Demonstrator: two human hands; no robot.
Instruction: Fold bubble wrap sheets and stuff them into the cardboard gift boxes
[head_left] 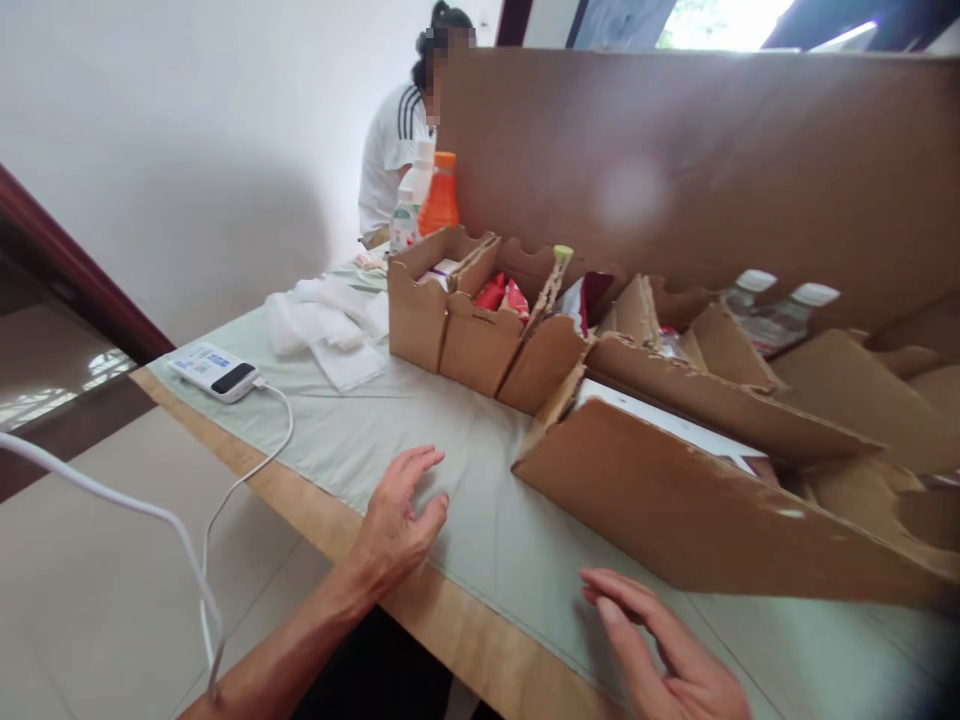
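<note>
My left hand (401, 520) hovers at the front edge of the cloth-covered table (465, 450), thumb and fingers apart, with nothing in it. Farther right, my right hand (660, 645) is also open and bare, its thumb and fingertips close but not gripping anything. Nearest to both hands is a long cardboard bin (690, 510) holding a white flat box (667, 425). Beyond it stand smaller cardboard bins (480, 350) in a row, with red packets (504, 295) in one. Two clear bottles with white caps (795, 315) stick up from the bins at the right.
A white power bank (214, 372) with a white cable (289, 425) lies at the left table edge. Crumpled white plastic bags (322, 320) are beside the bins. An orange bottle (441, 195) stands behind them, before a large cardboard panel (675, 160). A person (390, 150) sits behind.
</note>
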